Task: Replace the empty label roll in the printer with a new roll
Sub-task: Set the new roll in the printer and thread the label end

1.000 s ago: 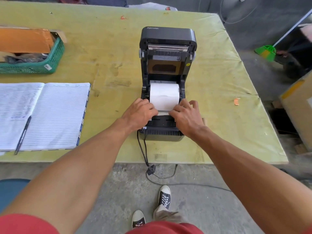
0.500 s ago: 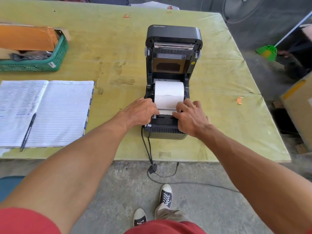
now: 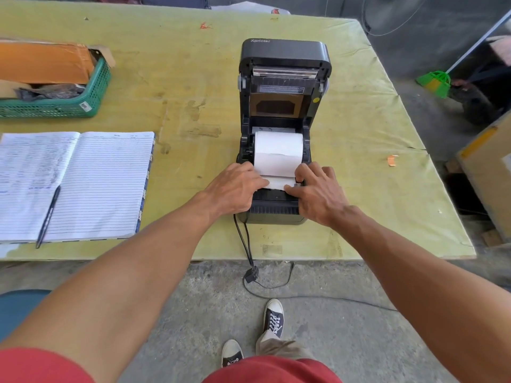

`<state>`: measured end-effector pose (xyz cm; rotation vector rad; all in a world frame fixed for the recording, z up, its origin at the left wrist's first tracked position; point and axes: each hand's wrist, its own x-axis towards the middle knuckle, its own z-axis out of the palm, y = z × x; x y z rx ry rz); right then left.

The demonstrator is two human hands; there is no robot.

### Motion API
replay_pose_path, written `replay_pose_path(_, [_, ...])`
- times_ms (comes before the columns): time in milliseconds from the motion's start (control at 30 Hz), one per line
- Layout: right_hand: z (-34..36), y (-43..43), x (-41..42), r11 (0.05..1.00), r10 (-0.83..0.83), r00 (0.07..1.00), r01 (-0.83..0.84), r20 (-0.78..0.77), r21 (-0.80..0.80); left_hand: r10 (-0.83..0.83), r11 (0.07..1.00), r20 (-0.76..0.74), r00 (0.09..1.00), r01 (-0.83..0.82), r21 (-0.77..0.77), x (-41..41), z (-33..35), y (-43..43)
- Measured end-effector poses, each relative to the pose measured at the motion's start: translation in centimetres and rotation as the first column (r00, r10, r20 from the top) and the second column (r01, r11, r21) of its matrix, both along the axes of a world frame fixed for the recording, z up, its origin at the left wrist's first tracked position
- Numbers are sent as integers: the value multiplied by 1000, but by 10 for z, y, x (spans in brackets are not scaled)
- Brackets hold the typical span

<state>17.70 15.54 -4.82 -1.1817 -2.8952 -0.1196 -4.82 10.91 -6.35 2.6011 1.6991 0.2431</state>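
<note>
A black label printer (image 3: 284, 59) stands on the yellow-green table with its lid tilted up and back. A white label roll (image 3: 278, 150) lies in its open bay, and the loose end of the labels (image 3: 276, 183) runs forward over the front guide. My left hand (image 3: 235, 187) rests at the left side of that loose end, fingertips on the paper. My right hand (image 3: 318, 190) presses on the right side, fingers spread over the guide. The fingertips hide the paper's corners.
An open lined notebook (image 3: 83, 183) with a pen (image 3: 47, 217) lies at the left. A green basket (image 3: 55, 106) holding a brown parcel stands at the back left. The printer's cables (image 3: 244, 239) hang over the table's front edge to the concrete floor.
Both hands stay at the front of the roll and have shifted slightly on the loose label end. The camera view has drifted, so the printer appears a little further right.
</note>
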Motion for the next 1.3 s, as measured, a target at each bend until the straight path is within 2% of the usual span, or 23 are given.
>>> replay_pose_path(233, [3, 0, 0, 1000, -5, 1000, 5, -2, -13, 70, 995, -34, 997, -72, -67, 8, 3, 1])
replay_pose_path(400, [4, -2, -8, 999, -50, 999, 50, -6, 7, 52, 998, -33, 998, -53, -41, 7, 5, -2])
replay_pose_path(500, [1, -6, -8, 997, -64, 998, 65, 20, -48, 58, 997, 2, 998, -58, -51, 8, 9, 1])
replay_pose_path(667, [1, -8, -2, 996, -55, 998, 52, -34, -76, 128, 987, 72, 989, -120, -106, 16, 10, 4])
replay_pose_path(867, [1, -10, -9, 992, -104, 995, 103, -7, -67, 157, 976, 21, 987, -152, -157, 19, 11, 4])
replay_pose_path(1100, [2, -10, -8, 990, -99, 995, 99, 7, -103, 278, 944, 130, 952, -246, -219, 13, 9, 6])
replay_pose_path(1200, [1, -10, -7, 989, -104, 995, 104, 6, -105, 309, 931, 106, 945, -278, -235, 11, 7, 4])
replay_pose_path(1300, [4, -9, -12, 985, -142, 989, 145, 34, -91, 267, 943, 35, 963, -254, -217, 13, 7, 3])
